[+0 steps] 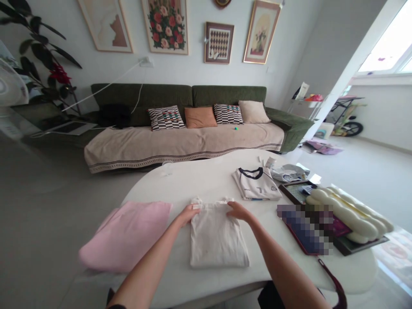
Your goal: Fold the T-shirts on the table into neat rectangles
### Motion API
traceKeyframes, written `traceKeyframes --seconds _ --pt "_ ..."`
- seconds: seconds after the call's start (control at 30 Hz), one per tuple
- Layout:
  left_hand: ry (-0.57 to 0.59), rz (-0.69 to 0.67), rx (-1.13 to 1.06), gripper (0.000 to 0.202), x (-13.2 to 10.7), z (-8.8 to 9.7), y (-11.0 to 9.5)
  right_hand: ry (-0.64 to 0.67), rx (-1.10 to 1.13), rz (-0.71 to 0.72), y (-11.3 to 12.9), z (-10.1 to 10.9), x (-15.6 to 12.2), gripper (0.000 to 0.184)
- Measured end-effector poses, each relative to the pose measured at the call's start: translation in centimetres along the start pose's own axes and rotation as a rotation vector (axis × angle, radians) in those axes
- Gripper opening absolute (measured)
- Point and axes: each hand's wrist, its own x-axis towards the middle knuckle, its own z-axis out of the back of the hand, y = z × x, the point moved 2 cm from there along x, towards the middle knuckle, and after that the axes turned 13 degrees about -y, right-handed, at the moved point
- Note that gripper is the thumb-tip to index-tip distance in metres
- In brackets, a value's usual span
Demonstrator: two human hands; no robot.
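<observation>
A cream-white garment [218,240], folded into a near rectangle with a ruffled top edge, lies flat on the white table in front of me. My left hand [188,215] holds its upper left corner, thumb on top. At the upper right corner, my right hand [238,211] has its fingers closed on the cloth. Left of my left arm lies a smooth pink cloth [135,236], which reaches the table's edge. Beyond my right hand rests a folded white jersey [257,185] with a dark collar.
To the right, the white table [257,274] carries a blurred dark phone-like object [304,231] with a strap, a dark tray [289,189], a puffy pale yellow item [349,212] and a crumpled plastic package [289,172]. A green sofa [144,101] with cushions stands behind.
</observation>
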Motion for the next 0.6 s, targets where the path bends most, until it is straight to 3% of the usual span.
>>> traceKeyframes --seconds 0.1,0.17,0.3,0.4,0.5,0.6 --pt "-0.048 -0.037 -0.019 0.032 0.0 -0.6 1.5 -0.110 -0.032 0.010 -1.1 -1.2 -0.1 0.038" --pt "-0.055 -0.073 -0.031 0.031 0.3 -0.1 1.4 -0.146 -0.029 0.040 -1.6 -1.0 0.0 0.036" --pt "-0.122 -0.199 0.066 0.028 2.2 1.7 -0.9 -0.215 -0.037 0.080 -1.5 0.6 1.5 0.030" --pt "-0.242 -0.250 0.186 0.031 3.7 1.9 -2.6 -0.322 -0.103 0.026 -0.9 0.8 2.6 0.038" --pt "-0.394 -0.291 0.274 0.044 3.3 0.2 -3.0 -0.410 -0.176 -0.010 0.1 -1.1 2.2 0.049" --pt "-0.470 -0.542 0.509 0.047 1.1 -3.1 -1.9 -0.434 -0.225 0.022 0.9 -4.5 0.4 0.048"
